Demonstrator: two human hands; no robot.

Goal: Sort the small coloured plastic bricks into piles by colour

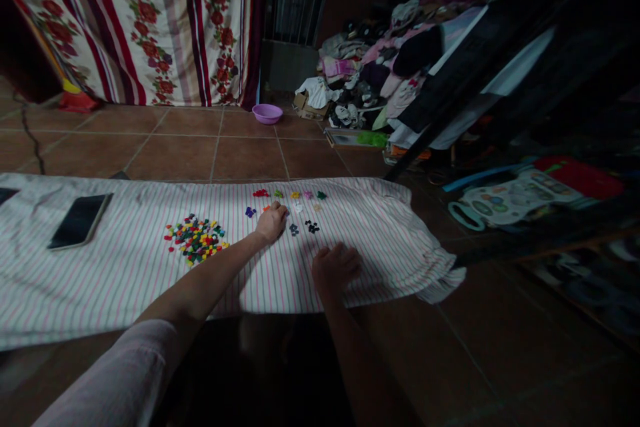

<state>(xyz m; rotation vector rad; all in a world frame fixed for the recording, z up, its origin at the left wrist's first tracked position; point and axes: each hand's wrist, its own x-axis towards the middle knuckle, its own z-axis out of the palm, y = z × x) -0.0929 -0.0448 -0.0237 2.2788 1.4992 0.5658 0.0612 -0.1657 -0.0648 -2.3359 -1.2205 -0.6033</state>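
My left hand [273,221] reaches over the striped cloth [135,267] with its fingers drawn together and pointing down. What it pinches, if anything, is hidden. Beside it lie small orange pieces [267,208], partly covered, and dark blue pieces [251,212]. Grey pieces [294,229] and black pieces [313,227] sit to its right. Behind it runs a row of red [261,193], light green [278,193], yellow [295,195], pink [307,195] and dark green pieces [321,195]. My right hand [337,267] is curled near the front edge; its palm is out of sight.
A mixed heap of small coloured pieces [197,238] lies left of the groups, and a phone [80,221] farther left. On the tiled floor behind are a purple basin [267,113] and a pile of clothes [380,67]. A dark post [430,133] slants at the right.
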